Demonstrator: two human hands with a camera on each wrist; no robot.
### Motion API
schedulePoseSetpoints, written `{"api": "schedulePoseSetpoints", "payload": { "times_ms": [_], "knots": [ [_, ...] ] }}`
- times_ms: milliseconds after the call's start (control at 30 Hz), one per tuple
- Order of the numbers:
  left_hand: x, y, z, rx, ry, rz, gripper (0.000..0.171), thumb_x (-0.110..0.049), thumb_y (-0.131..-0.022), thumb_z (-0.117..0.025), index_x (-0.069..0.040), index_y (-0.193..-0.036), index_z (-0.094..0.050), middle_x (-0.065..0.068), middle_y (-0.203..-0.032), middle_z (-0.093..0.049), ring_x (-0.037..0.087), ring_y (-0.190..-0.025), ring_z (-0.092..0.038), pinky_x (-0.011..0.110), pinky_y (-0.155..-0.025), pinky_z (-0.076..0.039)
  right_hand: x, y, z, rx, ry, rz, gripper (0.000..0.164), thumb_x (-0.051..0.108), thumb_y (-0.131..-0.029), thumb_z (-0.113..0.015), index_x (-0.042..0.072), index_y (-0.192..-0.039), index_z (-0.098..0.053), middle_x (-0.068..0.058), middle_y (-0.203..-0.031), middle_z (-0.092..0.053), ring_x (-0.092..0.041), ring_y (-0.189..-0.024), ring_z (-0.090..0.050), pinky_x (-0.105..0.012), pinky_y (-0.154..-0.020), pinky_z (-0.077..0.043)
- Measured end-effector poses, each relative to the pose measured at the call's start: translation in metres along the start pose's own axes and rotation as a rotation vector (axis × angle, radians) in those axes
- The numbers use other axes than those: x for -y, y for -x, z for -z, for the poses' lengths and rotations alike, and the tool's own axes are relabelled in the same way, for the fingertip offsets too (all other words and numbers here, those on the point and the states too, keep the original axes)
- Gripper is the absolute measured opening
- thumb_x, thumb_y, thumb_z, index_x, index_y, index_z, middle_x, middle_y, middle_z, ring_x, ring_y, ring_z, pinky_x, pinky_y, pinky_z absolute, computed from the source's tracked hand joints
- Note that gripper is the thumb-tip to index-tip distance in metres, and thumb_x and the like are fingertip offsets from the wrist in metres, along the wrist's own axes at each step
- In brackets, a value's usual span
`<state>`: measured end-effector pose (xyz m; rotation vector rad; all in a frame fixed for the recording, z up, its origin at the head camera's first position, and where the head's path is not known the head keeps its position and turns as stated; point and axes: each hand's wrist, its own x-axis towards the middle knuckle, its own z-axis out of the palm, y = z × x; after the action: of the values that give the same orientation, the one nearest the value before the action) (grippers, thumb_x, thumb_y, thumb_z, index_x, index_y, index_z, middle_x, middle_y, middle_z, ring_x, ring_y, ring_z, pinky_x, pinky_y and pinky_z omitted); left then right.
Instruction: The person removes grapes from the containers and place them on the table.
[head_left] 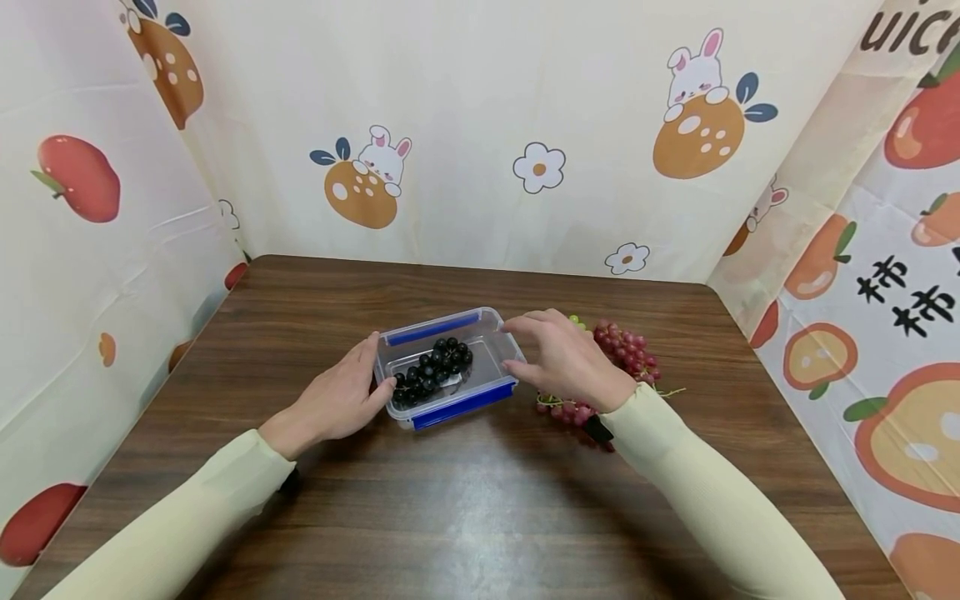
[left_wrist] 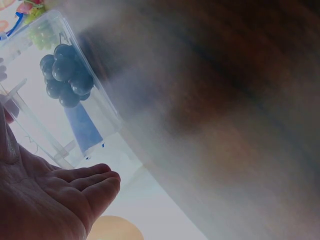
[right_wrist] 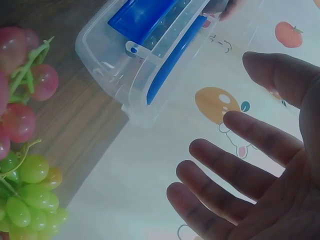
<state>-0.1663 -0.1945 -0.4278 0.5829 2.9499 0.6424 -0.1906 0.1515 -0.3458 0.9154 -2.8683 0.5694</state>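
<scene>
A clear plastic box [head_left: 487, 362] with blue latch strips stands on the table, and a bunch of black grapes [head_left: 435, 371] lies in it. At the box's left end is my left hand [head_left: 337, 396], fingers fairly straight, fingertips and thumb right at the rim. My right hand [head_left: 566, 358] is at the opposite end, its fingers extended and thumb apart, nothing between them. In the right wrist view those fingers are spread loosely, with the box's corner and a blue latch [right_wrist: 175, 60] beyond them.
Red grapes [head_left: 628, 346] lie on the wooden table [head_left: 450, 517] to the right, partly hidden behind my right hand and forearm. Green grapes [right_wrist: 32, 200] are beside them. A fruit-printed cloth [head_left: 480, 108] rises behind the table and along both sides.
</scene>
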Motion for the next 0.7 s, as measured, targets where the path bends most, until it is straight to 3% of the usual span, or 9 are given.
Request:
{"api": "schedulePoseSetpoints", "payload": {
  "times_ms": [367,700],
  "knots": [
    [-0.002,0.0,0.001,-0.005,-0.001,-0.003,0.082,-0.044,-0.107,-0.042,0.009,-0.161,-0.008,0.029,-0.165,-0.02,0.042,-0.151,-0.027,0.057,-0.117,-0.031,0.004,-0.011,-0.003,0.023,0.026,0.061,0.052,0.036,-0.091,-0.079,0.015,-0.137,-0.067,-0.005,-0.135,-0.066,-0.026,-0.122,-0.057,-0.047,-0.099,-0.051],
    [0.0,-0.001,0.0,0.003,-0.006,-0.003,0.081,-0.041,-0.108,-0.043,0.008,-0.161,-0.007,0.028,-0.166,-0.019,0.042,-0.151,-0.026,0.058,-0.116,-0.032,0.011,-0.02,-0.004,0.045,0.062,0.09,0.055,0.039,-0.093,-0.077,0.019,-0.142,-0.063,-0.003,-0.141,-0.063,-0.025,-0.127,-0.054,-0.047,-0.104,-0.048]
  ]
}}
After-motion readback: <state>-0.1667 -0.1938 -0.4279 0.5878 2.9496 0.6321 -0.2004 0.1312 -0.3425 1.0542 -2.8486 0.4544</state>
